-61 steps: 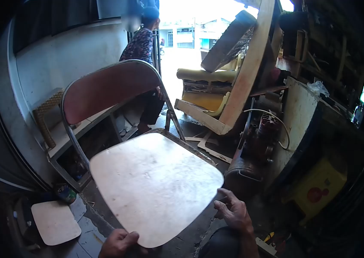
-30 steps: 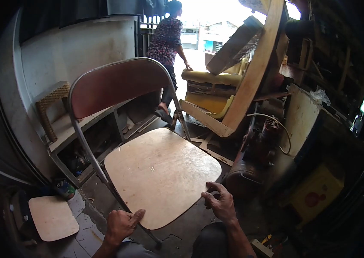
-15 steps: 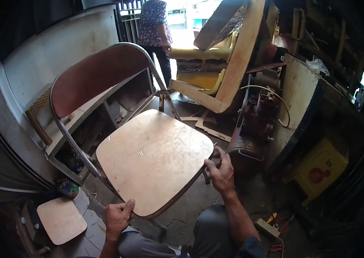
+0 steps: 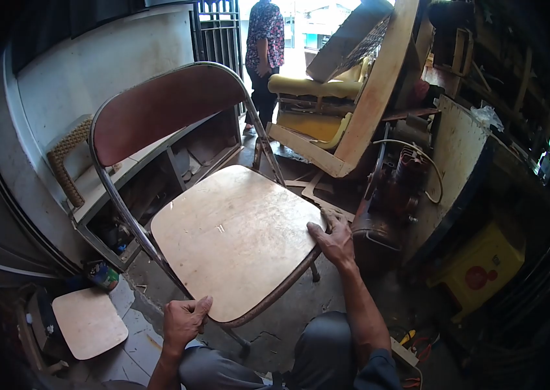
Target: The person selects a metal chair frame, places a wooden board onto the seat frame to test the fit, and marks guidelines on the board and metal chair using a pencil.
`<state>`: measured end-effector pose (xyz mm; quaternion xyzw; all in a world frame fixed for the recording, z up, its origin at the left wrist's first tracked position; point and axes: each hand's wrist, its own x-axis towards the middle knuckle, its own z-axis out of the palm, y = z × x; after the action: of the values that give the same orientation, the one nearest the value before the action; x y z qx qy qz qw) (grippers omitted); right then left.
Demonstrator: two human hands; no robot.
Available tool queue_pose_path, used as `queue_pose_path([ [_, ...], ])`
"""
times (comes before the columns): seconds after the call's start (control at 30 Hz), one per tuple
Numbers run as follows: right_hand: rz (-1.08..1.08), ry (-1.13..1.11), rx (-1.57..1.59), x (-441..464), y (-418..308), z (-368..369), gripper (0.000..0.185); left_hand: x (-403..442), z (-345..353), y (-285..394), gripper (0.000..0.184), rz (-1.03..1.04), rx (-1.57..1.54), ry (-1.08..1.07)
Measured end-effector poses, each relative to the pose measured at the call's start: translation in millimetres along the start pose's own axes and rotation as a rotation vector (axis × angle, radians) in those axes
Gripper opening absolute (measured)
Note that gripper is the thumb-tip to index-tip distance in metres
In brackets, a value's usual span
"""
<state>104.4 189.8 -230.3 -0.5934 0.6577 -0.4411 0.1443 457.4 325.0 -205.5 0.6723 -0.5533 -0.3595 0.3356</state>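
A pale wooden board with rounded corners lies on the seat frame of a folding chair with a dark red backrest. At the board's near left corner is my left hand, fingers curled and thumb against the edge. My right hand grips the right edge of the board and seat, thumb on top and fingers at the rim. The seat's dark rim shows below the board's front edge.
A smaller board lies on the floor at left beside a can. A compressor, a yellow stool and a wooden frame stand at right. A person stands near the doorway.
The board has come down from a raised tilt onto the seat frame. My right hand has moved up along its right edge. The person at the back has risen and moved toward the doorway.
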Motion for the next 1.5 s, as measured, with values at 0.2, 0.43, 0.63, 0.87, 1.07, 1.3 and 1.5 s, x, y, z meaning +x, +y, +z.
queue_pose_path([
  [0.2, 0.023, 0.072, 0.146, 1, 9, 4, 0.060, 0, 1, -1, 0.053, 0.012, -0.008, -0.002],
  [0.43, 0.103, 0.034, 0.323, 2, 15, 4, 0.059, -3, -1, 1, 0.051, 0.011, 0.015, -0.051],
  [0.63, 0.169, -0.008, 0.372, -5, 6, -5, 0.064, -3, 0, -1, 0.049, -0.025, -0.067, -0.067],
  [0.87, 0.106, 0.002, 0.352, -2, 22, 2, 0.063, 4, -11, 6, 0.050, -0.021, -0.046, -0.149],
  [1.07, 0.070, -0.032, 0.359, 0, 28, 1, 0.066, 92, -10, 95, 0.045, 0.401, 0.220, 0.299],
  [1.3, 0.036, -0.053, 0.356, -1, 27, -4, 0.068, 282, 25, 72, 0.042, 0.241, 0.696, 0.434],
  [1.5, 0.034, -0.041, 0.396, -5, 26, -4, 0.067, 301, 27, 48, 0.053, 0.109, 0.743, 0.371],
])
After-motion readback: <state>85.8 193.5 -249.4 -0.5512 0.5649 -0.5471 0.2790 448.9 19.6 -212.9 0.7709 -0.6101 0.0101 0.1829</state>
